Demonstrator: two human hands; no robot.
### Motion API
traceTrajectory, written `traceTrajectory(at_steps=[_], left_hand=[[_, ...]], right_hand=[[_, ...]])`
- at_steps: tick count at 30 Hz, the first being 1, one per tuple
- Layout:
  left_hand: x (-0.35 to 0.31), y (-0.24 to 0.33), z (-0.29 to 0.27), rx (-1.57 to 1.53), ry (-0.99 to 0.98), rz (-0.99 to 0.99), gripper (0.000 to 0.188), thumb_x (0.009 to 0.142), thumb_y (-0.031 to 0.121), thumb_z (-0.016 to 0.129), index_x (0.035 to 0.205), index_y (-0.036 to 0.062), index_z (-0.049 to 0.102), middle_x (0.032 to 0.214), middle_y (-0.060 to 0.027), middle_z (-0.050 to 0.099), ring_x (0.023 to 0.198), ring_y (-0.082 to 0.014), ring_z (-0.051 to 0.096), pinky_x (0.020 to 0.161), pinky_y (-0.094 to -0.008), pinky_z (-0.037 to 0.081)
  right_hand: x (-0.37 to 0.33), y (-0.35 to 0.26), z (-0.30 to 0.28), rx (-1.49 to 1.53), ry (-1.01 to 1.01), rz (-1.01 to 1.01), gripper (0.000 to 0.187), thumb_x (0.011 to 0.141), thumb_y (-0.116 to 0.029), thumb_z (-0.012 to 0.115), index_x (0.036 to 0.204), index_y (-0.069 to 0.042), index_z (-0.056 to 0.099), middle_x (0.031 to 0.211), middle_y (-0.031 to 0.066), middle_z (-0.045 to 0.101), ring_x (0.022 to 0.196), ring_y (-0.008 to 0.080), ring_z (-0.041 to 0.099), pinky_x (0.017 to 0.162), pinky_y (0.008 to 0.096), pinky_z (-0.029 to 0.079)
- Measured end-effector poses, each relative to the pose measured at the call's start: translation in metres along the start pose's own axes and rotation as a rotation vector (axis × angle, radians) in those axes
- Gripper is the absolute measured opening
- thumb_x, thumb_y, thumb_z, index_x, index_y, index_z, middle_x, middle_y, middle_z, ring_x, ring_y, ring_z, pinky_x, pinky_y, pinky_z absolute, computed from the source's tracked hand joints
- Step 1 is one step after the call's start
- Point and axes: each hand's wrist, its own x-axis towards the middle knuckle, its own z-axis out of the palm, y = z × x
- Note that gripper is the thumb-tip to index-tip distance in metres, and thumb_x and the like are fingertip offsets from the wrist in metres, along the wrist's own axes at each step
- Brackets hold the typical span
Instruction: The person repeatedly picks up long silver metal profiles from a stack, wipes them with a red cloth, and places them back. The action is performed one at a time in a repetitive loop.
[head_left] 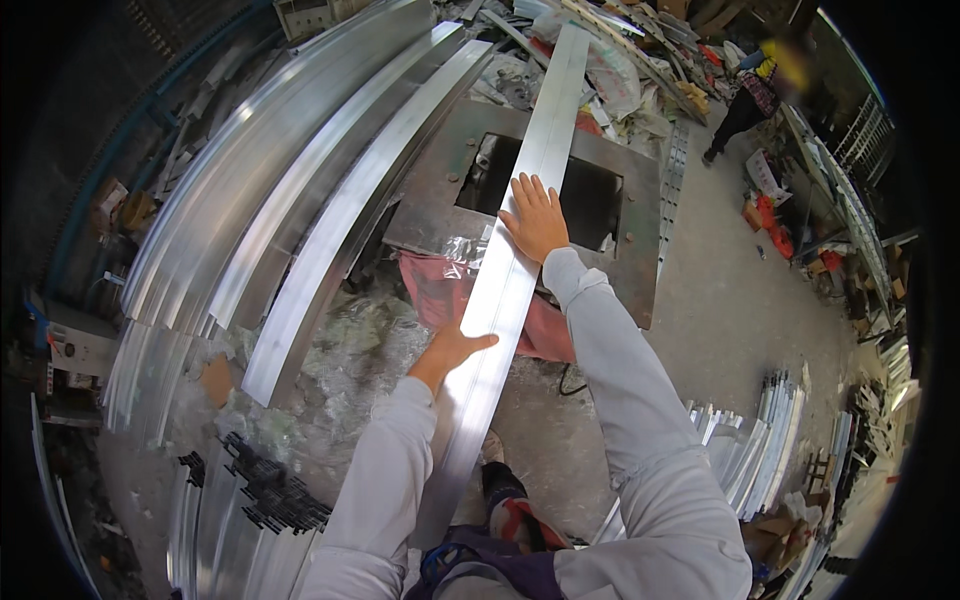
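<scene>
A long, flat aluminium profile [503,285] runs from near my waist out over a metal table frame [640,250] with a dark rectangular opening. My left hand [445,358] grips the profile's left edge; its thumb lies across the top and the other fingers are hidden. Farther along, my right hand [537,222] rests flat on the upper face with its fingers stretched out. Red cloth or plastic sheeting [432,290] hangs at the near side of the table, partly beneath the profile.
Long aluminium profiles [340,220] lie stacked to the left. Bundled bars [765,440] are at the lower right, and black-ended bars [270,490] at the lower left. Scrap and plastic [610,75] pile up behind the table. Another person [750,105] stands at the far right.
</scene>
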Motion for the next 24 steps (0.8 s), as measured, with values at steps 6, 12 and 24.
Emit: traceTrajectory(at_steps=[6,12,24], left_hand=[[-0.143,-0.072,0.017,-0.082,-0.027,-0.252,0.054,0.079,0.027,0.079,0.123,0.0013,0.061,0.114,-0.0107,0.068,0.105,-0.0195,0.062,0.093,-0.0331,0.048],[-0.343,-0.153,0.026,-0.123,-0.083,-0.446,0.084,0.067,0.038,0.088,0.128,-0.0069,0.052,0.118,-0.0175,0.066,0.110,-0.0219,0.062,0.096,-0.0335,0.047],[-0.626,-0.313,0.088,-0.355,-0.111,-0.731,0.064,0.086,0.019,0.073,0.137,-0.0066,0.044,0.114,-0.0134,0.070,0.098,-0.0182,0.068,0.093,-0.0319,0.050]], right_hand=[[-0.090,-0.049,0.017,-0.010,-0.134,-0.031,0.071,0.097,-0.048,0.047,0.151,-0.005,0.030,0.159,0.0119,0.026,0.149,0.0257,0.018,0.120,0.0481,0.014],[-0.252,-0.184,-0.021,0.128,-0.205,-0.026,0.074,0.091,-0.045,0.057,0.147,-0.002,0.035,0.154,0.0172,0.032,0.146,0.0301,0.024,0.117,0.0522,0.018],[-0.445,-0.327,-0.131,0.268,-0.415,-0.059,0.067,0.091,-0.039,0.057,0.145,-0.003,0.040,0.154,0.0161,0.034,0.144,0.0301,0.028,0.114,0.0544,0.022]])
